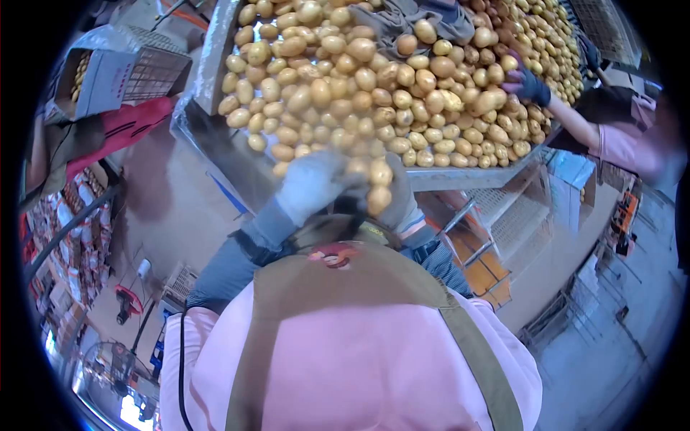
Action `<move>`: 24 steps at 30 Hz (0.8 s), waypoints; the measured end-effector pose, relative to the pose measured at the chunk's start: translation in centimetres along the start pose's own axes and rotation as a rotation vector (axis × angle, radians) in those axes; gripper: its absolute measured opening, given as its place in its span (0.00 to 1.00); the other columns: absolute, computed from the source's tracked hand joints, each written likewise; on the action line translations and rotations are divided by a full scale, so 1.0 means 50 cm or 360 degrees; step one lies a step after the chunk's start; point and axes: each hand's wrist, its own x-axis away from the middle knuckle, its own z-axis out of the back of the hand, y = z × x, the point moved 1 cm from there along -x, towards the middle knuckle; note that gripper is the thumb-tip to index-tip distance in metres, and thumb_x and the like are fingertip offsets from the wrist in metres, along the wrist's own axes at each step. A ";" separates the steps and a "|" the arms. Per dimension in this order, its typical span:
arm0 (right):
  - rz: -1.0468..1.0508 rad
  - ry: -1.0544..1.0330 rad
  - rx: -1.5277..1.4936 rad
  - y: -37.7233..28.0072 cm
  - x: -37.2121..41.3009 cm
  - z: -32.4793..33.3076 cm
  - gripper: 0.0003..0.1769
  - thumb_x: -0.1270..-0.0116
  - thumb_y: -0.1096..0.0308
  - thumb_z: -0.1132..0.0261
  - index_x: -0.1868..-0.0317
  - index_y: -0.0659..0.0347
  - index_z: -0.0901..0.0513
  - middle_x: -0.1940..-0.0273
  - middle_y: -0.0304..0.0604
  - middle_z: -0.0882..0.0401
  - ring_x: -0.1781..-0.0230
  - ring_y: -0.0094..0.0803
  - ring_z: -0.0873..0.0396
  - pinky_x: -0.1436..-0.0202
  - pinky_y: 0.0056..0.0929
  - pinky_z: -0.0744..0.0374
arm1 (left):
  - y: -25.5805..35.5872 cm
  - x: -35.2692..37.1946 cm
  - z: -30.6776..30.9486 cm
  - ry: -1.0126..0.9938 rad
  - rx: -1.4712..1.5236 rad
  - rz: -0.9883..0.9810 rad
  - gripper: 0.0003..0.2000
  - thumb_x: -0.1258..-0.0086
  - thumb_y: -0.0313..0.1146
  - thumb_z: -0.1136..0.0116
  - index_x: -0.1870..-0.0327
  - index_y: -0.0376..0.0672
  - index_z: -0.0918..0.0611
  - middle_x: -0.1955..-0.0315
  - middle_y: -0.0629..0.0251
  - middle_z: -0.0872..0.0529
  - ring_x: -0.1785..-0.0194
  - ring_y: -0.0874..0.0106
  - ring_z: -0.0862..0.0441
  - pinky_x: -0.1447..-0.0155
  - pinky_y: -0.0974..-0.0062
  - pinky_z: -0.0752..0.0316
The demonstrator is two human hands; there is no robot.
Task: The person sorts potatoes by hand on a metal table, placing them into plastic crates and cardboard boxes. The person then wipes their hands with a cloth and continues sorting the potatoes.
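A large heap of potatoes (338,79) covers a metal-edged sorting table (467,177) in front of me. My left hand (310,185), in a pale work glove, is at the near edge of the heap, its fingers smeared by motion. Close beside it, my right hand (402,197), also gloved, is cupped around a few potatoes (379,200) at the table's near edge, close to my apron. Potatoes between and beyond the hands are blurred. Dark fabric in front of my apron partly hides the space between my hands.
A co-worker's gloved hand (528,82) reaches into the heap from the right. A grey cloth (417,25) lies on the potatoes at the far side. Crates (521,215) stand under the table at right, and a box (100,82) stands at left near another person's red garment (126,133).
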 end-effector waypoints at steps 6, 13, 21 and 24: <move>-0.0105 -0.0238 0.0353 0.031 0.073 0.038 0.25 0.49 0.69 0.28 0.48 0.64 0.17 0.51 0.47 0.16 0.49 0.41 0.19 0.43 0.39 0.21 | 0.045 0.026 -0.014 -0.0367 0.0144 -0.0361 0.19 0.27 0.55 0.44 0.56 0.48 0.15 0.62 0.59 0.16 0.57 0.56 0.17 0.55 0.58 0.22; 0.0031 0.0092 0.0184 0.036 0.057 0.077 0.32 0.39 0.64 0.30 0.36 0.64 0.28 0.44 0.46 0.19 0.45 0.41 0.20 0.39 0.40 0.23 | 0.047 -0.046 -0.015 -0.0639 0.0013 -0.0255 0.13 0.28 0.42 0.40 0.50 0.46 0.17 0.53 0.56 0.17 0.50 0.54 0.19 0.46 0.56 0.24; -0.0568 -0.0233 -0.2634 0.106 0.091 0.216 0.42 0.21 0.34 0.60 0.24 0.62 0.39 0.27 0.58 0.33 0.31 0.62 0.30 0.46 0.53 0.21 | 0.036 -0.127 -0.064 0.0310 -0.0438 0.0364 0.24 0.32 0.42 0.32 0.38 0.42 0.21 0.47 0.48 0.19 0.43 0.49 0.22 0.37 0.55 0.26; -0.0656 0.0297 -0.1885 0.112 0.134 0.247 0.43 0.22 0.33 0.58 0.25 0.62 0.39 0.26 0.59 0.35 0.31 0.62 0.30 0.46 0.49 0.20 | 0.003 -0.106 -0.167 0.0383 -0.0531 0.0456 0.20 0.35 0.42 0.33 0.46 0.43 0.18 0.52 0.51 0.19 0.47 0.52 0.21 0.41 0.55 0.26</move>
